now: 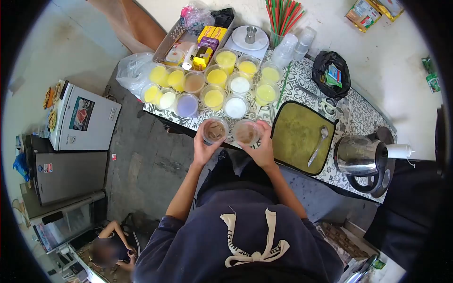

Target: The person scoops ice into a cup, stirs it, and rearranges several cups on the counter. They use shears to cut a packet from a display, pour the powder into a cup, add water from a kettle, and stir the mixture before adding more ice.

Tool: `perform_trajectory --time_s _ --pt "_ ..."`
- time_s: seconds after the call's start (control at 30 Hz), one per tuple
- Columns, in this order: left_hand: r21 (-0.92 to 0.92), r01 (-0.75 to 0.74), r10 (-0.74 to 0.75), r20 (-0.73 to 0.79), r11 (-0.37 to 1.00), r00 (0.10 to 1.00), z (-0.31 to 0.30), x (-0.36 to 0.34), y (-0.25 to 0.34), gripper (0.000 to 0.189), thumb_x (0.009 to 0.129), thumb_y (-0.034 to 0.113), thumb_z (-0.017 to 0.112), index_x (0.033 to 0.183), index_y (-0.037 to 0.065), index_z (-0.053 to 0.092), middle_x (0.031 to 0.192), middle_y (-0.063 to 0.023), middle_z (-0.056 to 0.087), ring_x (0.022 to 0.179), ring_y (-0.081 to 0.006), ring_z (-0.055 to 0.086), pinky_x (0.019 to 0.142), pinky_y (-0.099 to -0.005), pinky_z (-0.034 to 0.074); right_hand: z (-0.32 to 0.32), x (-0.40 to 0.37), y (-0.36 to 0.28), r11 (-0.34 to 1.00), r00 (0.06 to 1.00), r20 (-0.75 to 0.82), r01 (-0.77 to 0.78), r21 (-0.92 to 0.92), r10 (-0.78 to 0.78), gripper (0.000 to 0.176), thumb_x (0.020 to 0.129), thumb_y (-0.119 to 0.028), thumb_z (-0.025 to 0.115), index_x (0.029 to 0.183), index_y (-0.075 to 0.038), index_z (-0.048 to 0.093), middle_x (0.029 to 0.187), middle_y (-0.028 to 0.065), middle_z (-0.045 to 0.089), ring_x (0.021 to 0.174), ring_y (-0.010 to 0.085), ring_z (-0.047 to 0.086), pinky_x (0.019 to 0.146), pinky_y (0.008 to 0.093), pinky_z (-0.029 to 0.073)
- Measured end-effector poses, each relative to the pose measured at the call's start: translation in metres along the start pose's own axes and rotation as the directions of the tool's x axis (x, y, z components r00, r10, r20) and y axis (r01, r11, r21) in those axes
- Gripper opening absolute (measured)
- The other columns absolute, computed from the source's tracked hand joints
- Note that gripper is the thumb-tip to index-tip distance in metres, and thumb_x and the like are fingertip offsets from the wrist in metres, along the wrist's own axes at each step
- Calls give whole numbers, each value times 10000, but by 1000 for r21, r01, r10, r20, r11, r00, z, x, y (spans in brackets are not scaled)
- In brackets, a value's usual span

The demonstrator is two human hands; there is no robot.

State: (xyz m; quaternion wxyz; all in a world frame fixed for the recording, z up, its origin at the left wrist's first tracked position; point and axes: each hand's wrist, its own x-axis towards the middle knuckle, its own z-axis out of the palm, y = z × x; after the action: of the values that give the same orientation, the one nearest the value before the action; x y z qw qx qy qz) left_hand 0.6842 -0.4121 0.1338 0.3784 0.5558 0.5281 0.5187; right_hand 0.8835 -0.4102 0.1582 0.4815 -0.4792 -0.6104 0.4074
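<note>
My left hand [206, 150] is wrapped round a clear cup [215, 130] with brownish contents, near the table's front edge. Beside it, my right hand [262, 150] holds a second clear cup [246, 132], also brownish inside. The two cups are close to each other but apart. Just beyond them stand several filled cups: yellow ones [213, 97], white ones [235, 107], a lilac one [187, 105] and a brown one [194, 82].
A green mat [295, 137] with a spoon [318, 146] lies right of my hands, then a kettle [357, 155]. Behind are a basket [165, 45], scale [248, 39], straws [281, 19] and black bag [343, 61]. A person [106, 250] sits at lower left.
</note>
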Motion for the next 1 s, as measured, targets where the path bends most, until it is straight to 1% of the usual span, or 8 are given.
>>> perform_trajectory --time_s 0.13,0.23,0.33,0.4,0.63,0.7,0.73,1.0 --pt "24 -30 29 29 999 999 -5 5 -1 678 655 69 783 1231 -2 431 1154 -119 540 1074 -196 528 946 -330 408 17 -3 -1 1000 999 -32 6 -14 -7 757 670 -113 793 1236 -4 302 1192 174 507 1131 253 520 945 346 414" --pt "53 -63 64 -14 997 998 -4 6 4 706 658 79 789 1247 -4 408 1180 -128 520 1093 -198 513 955 -333 398 25 -3 -2 999 1000 -23 -19 28 19 749 672 -110 791 1233 -8 306 1189 181 520 1131 250 523 937 349 420" --pt "-44 -50 47 -49 998 998 -4 8 0 739 662 77 791 1269 -8 379 1207 -142 501 1116 -209 495 965 -344 389 33 -3 0 1000 998 -54 11 -22 -12 744 670 -112 793 1226 -5 310 1191 188 526 1130 251 527 930 350 426" --pt "42 -93 99 -157 995 983 -3 6 -7 746 672 57 783 1283 -12 361 1214 -142 488 1123 -221 483 966 -353 389 36 -4 -2 1000 997 -80 -6 -14 4 747 668 -126 797 1224 -2 312 1196 190 526 1120 258 537 926 351 429" --pt "-50 -76 69 -134 996 989 -5 11 2 710 678 7 762 1276 -11 380 1213 -126 450 1116 -225 475 930 -342 425 47 -6 2 999 991 -135 10 -33 -14 743 677 -161 797 1224 4 322 1193 186 524 1106 255 544 926 347 431" --pt "143 -103 126 -160 984 979 -7 9 -1 709 671 -7 761 1275 -9 389 1224 -130 441 1124 -221 473 922 -347 439 50 -6 2 1000 988 -151 -5 -8 4 738 678 -160 796 1227 9 332 1190 182 518 1102 251 544 925 344 433" --pt "142 -105 127 -159 984 979 -8 9 -3 709 671 -7 761 1275 -9 389 1224 -130 441 1124 -221 473 922 -347 439 52 -6 2 1000 988 -154 -4 -9 3 738 678 -160 796 1227 9 332 1190 182 518 1102 251 544 925 344 433" --pt "-50 -60 49 -194 997 980 -6 6 -4 710 670 -9 762 1275 -7 390 1232 -127 434 1154 -224 455 946 -352 437 57 -5 1 1000 985 -168 24 -14 -26 749 671 -150 796 1238 15 335 1204 183 484 1094 260 538 930 346 429"
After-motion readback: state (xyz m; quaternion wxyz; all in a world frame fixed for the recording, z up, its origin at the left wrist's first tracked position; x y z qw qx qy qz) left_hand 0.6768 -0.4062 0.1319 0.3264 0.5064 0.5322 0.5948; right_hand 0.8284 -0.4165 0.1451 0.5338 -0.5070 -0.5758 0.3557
